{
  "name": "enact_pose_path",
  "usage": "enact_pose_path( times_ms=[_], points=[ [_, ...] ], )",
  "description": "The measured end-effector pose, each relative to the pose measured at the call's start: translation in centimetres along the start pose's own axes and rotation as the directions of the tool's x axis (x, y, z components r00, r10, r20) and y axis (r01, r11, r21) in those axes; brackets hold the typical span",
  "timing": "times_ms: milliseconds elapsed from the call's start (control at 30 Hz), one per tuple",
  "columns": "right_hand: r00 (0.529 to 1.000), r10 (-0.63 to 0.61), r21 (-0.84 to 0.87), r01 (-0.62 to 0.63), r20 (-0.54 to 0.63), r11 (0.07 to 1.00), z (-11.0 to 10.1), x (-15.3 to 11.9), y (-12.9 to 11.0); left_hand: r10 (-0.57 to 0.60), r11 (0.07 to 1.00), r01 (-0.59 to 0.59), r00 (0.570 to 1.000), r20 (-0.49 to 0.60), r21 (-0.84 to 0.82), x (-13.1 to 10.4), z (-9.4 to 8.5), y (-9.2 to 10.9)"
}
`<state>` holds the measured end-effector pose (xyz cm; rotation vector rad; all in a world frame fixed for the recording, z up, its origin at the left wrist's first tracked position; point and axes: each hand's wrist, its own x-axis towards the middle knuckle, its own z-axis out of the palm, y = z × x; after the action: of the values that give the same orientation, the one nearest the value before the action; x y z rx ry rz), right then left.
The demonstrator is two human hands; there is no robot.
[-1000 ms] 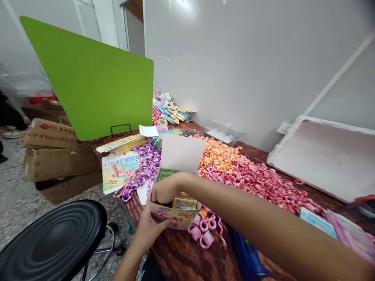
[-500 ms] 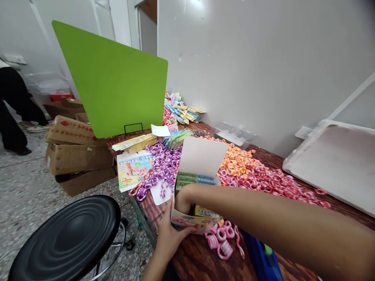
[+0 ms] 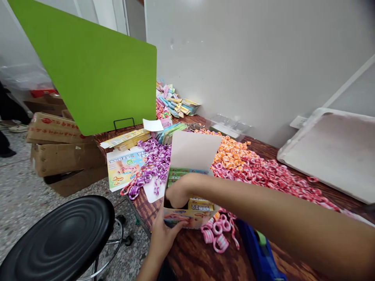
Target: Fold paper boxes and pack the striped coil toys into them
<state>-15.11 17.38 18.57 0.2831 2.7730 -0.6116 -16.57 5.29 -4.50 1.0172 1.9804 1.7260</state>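
Note:
An open printed box (image 3: 191, 219) stands on the wooden table, its white lid flap (image 3: 195, 152) raised at the back. Inside lie green packs (image 3: 175, 173) toward the back and yellow packs (image 3: 200, 206) toward the front. My left hand (image 3: 164, 230) grips the box's front left corner, thumb along the front wall. My right hand (image 3: 179, 191) reaches down into the box's left side; its fingers are hidden inside. Pink and white rings (image 3: 218, 234) lie beside the box's front right corner.
Purple rings (image 3: 158, 156) and a printed sheet (image 3: 125, 168) lie left of the box. Orange rings (image 3: 231, 152) and red rings (image 3: 272, 175) spread behind and right. A blue tool (image 3: 260, 249) lies at the front. A black stool (image 3: 58, 238) and green board (image 3: 96, 70) stand left.
The view has shifted, so most things appear further left. My right hand has moved slightly within the box, and more of the yellow packs shows. My left hand keeps its hold on the corner.

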Motion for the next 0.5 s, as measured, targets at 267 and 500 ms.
enact_pose_path(
  times_ms=[267,500],
  points=[
    [0.809,-0.246,-0.211,0.154,-0.534,0.965,-2.4,-16.4,2.8,0.027,0.999,-0.027,1.000,0.008,0.046,0.4,-0.4,-1.2],
    [0.416,0.418,0.277,-0.357,-0.808,0.892,16.8,-33.9,8.5,0.164,0.985,-0.153,0.975,-0.147,0.085,0.6,-0.9,-2.1]
  ],
)
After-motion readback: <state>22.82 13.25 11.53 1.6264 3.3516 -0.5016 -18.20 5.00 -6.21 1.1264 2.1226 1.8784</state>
